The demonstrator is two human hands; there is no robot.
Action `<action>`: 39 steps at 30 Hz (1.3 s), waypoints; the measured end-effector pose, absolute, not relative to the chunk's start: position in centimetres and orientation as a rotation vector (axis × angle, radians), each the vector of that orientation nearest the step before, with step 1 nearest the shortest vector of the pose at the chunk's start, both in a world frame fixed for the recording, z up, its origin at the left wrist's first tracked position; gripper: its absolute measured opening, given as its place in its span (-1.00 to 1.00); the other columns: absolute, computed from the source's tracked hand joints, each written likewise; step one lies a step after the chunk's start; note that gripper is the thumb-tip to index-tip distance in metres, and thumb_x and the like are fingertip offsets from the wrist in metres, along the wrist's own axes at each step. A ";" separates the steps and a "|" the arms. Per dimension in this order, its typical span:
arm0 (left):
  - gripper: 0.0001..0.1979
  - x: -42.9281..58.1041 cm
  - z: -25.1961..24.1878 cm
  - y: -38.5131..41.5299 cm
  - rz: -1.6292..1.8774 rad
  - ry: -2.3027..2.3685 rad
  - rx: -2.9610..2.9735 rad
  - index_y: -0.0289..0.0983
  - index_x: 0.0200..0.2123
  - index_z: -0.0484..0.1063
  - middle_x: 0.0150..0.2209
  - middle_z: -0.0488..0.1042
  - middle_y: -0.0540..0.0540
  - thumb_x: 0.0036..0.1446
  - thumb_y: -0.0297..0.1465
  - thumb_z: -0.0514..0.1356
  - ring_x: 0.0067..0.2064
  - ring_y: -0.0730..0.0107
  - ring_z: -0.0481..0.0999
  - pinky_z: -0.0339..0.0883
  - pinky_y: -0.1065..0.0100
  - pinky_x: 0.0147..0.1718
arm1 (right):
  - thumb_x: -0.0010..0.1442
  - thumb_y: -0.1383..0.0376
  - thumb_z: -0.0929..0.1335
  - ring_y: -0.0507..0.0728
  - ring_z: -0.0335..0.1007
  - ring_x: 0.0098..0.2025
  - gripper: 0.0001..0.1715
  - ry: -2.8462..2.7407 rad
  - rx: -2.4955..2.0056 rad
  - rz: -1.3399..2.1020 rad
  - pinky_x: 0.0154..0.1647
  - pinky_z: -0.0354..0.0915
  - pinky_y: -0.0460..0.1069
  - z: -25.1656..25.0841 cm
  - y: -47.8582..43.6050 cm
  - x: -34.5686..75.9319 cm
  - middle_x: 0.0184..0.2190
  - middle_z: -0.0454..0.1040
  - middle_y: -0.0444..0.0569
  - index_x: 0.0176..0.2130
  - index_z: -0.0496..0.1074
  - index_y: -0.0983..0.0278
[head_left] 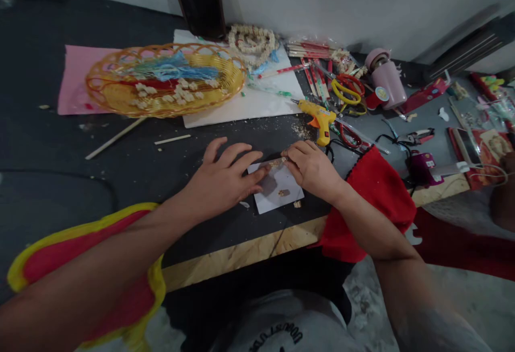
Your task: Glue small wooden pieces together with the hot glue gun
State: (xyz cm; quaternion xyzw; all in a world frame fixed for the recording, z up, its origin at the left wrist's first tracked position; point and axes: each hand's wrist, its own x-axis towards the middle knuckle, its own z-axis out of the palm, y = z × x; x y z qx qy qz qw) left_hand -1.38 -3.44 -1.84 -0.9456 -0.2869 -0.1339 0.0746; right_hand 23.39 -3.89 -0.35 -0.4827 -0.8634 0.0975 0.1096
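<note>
My left hand (223, 177) lies on the dark table with fingers spread, its fingertips pressing the left edge of a small white card (277, 193). My right hand (311, 167) is closed in a pinch on a small pale stick-like piece (277, 163) at the card's top edge. Two tiny brownish bits (284, 192) rest on the card. Both hands nearly meet over the small piece.
A yellow woven basket (108, 100) with tassels and pale beads sits back left on pink paper (70, 81). A yellow glue gun (319, 118), scissors (346, 92), a pink cup (388, 81), red cloth (378, 191) and craft clutter fill the right. Thin wooden sticks (116, 137) lie left. Table's wooden edge (241, 253) runs near me.
</note>
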 end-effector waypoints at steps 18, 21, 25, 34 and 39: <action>-0.70 -1.6 -2.1 -3.4 -0.364 -0.876 -2.867 -0.05 0.10 0.44 0.18 0.43 -0.11 0.34 -0.26 0.11 0.24 0.01 0.30 0.01 -0.19 0.25 | 0.24 0.05 0.35 0.22 0.45 -0.26 -0.67 -1.968 -1.900 0.112 -0.22 0.34 0.10 1.4 -2.6 29.9 -0.32 0.48 0.02 -0.19 0.28 0.22; -0.70 -1.6 -2.0 -3.4 -0.392 -0.863 -2.873 -0.09 0.09 0.45 0.18 0.43 -0.14 0.35 -0.25 0.10 0.23 -0.01 0.30 0.04 -0.21 0.23 | 0.19 0.00 0.37 0.21 0.45 -0.28 -0.59 -1.913 -1.980 0.195 -0.26 0.31 0.07 0.3 -1.8 29.8 -0.32 0.47 0.00 -0.16 0.24 0.22; -0.70 -1.6 -1.8 -3.5 -0.367 -0.885 -2.883 -0.08 0.10 0.44 0.17 0.43 -0.13 0.35 -0.24 0.12 0.23 0.02 0.30 0.04 -0.19 0.24 | 0.12 0.07 0.40 0.21 0.44 -0.27 -0.56 -1.811 -2.083 0.243 -0.25 0.30 0.08 -0.2 -1.0 29.2 -0.28 0.46 0.01 -0.13 0.23 0.23; -0.70 -1.6 -2.3 -3.3 -0.456 -0.827 -2.842 -0.09 0.08 0.47 0.16 0.46 -0.14 0.33 -0.23 0.15 0.20 0.01 0.33 0.04 -0.16 0.23 | 0.20 -0.05 0.34 0.26 0.46 -0.22 -0.52 -1.826 -1.924 0.200 -0.18 0.33 0.14 -0.2 -1.5 29.8 -0.26 0.49 0.06 -0.08 0.26 0.23; -0.69 -1.6 -2.0 -3.2 -0.412 -0.807 -2.833 -0.07 0.09 0.49 0.14 0.47 -0.15 0.35 -0.23 0.11 0.18 -0.01 0.35 0.07 -0.16 0.20 | 0.17 -0.04 0.36 0.25 0.45 -0.27 -0.51 -1.768 -1.955 0.302 -0.17 0.33 0.16 -0.3 -1.2 29.7 -0.27 0.49 0.02 -0.06 0.25 0.20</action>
